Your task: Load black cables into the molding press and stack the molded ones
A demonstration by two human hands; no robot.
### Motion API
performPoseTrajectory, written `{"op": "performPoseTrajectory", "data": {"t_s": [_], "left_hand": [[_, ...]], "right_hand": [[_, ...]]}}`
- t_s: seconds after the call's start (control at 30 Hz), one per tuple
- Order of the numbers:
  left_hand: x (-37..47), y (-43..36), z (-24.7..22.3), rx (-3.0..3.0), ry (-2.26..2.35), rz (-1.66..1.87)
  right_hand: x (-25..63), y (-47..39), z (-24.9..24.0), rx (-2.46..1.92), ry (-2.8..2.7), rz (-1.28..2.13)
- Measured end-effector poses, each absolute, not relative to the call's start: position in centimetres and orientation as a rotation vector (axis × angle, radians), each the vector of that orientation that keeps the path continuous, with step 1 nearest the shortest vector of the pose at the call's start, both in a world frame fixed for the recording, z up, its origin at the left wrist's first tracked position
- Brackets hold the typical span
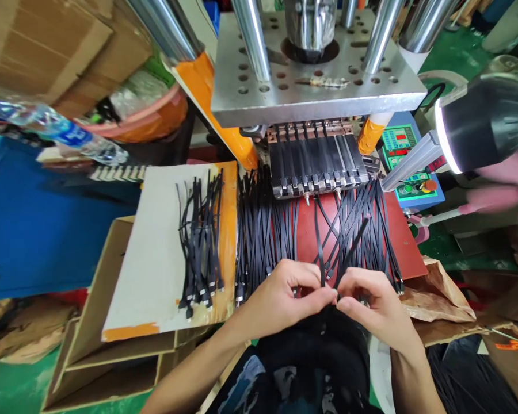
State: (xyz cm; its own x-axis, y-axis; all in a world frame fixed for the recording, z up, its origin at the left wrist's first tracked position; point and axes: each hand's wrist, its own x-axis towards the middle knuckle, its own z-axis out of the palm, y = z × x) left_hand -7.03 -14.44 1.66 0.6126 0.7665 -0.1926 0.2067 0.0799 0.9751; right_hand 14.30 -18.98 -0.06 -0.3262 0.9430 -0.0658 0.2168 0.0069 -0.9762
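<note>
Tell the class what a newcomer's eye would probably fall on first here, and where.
Probably the heavy steel plate across the top centre, pierced by holes, with shiny metal columns above it. Next come the many black cables fanned over the red board, with the left hand and right hand pinching some at lower centre. The glowing lamp at upper right also stands out.

Single head-worn view, directed forward and steeply down from above the lap [311, 368]; forearms [198, 362] and red tabletop [306, 230] lie near, the press [315, 98] just beyond.
</note>
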Motion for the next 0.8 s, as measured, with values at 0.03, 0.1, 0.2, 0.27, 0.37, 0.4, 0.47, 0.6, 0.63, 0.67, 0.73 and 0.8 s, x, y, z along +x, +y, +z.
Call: {"op": "performPoseTrajectory", "data": {"t_s": [0.03,0.1,0.2,0.27,0.37,0.4,0.47,0.6,0.63,0.67,0.73,0.8], "left_hand": [[-7.3,-14.7,1.8,1.528,0.837,0.463],[-7.7,-15.3,1.7,1.618,0.795,0.377],[-8.3,-16.0,0.9,1.728,0.810,0.213],[-8.5,-16.5,0.1,1.808,0.832,0.077],[-8.6,-16.9,-0.7,1.929,0.816,-0.093],[-8.6,-16.8,-0.7,1.964,0.805,-0.132],[-8.4,-16.0,0.1,1.979,0.852,-0.114],[-7.6,-12.5,3.1,1.834,1.052,0.385],[-7.3,-11.7,3.7,1.797,1.002,0.498],[-7.1,-10.9,4.0,1.764,0.919,0.574],[-6.7,-9.9,4.2,1.693,0.783,0.637],[-6.5,-9.6,3.8,1.633,0.778,0.656]], "right_hand": [[14.3,-18.9,-0.1,-1.203,-1.546,1.378],[13.8,-18.6,-0.3,-1.171,-1.468,1.399],[12.6,-18.4,-0.7,-1.175,-1.394,1.453],[12.1,-18.3,-1.1,-1.204,-1.328,1.425],[11.9,-18.1,-1.5,-1.259,-1.267,1.288],[12.0,-18.1,-1.5,-1.276,-1.265,1.251],[12.1,-18.1,-1.7,-1.281,-1.296,1.230],[11.9,-18.4,-2.0,-1.224,-1.428,1.241],[11.7,-18.6,-2.0,-1.211,-1.455,1.231],[11.6,-18.7,-2.1,-1.205,-1.476,1.214],[11.5,-18.9,-2.4,-1.207,-1.500,1.180],[11.8,-19.1,-2.7,-1.223,-1.508,1.138]]}}
